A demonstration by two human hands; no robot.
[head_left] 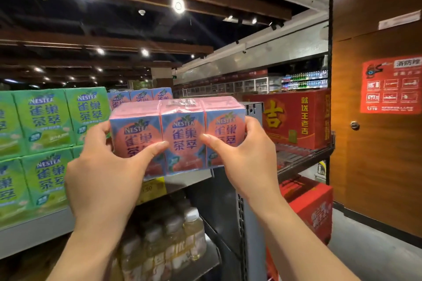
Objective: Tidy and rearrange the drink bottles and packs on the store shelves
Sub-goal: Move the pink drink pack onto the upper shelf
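Observation:
A shrink-wrapped pink and blue Nestea carton pack (182,125) is held up in front of the shelf at its right end. My left hand (107,171) grips its left side, thumb across the front. My right hand (246,157) grips the right side, thumb on the front too. Behind it stands another pink Nestea pack (139,96) on the same shelf. Green Nestea packs (52,121) are stacked two high to the left.
The grey shelf (34,232) carries a yellow price tag (153,189). Below it stand wrapped bottles of pale drink (173,242). To the right, a dark wire rack (301,157) bears a red carton (296,118); another red box (312,203) sits lower. A wooden door (376,143) closes the right.

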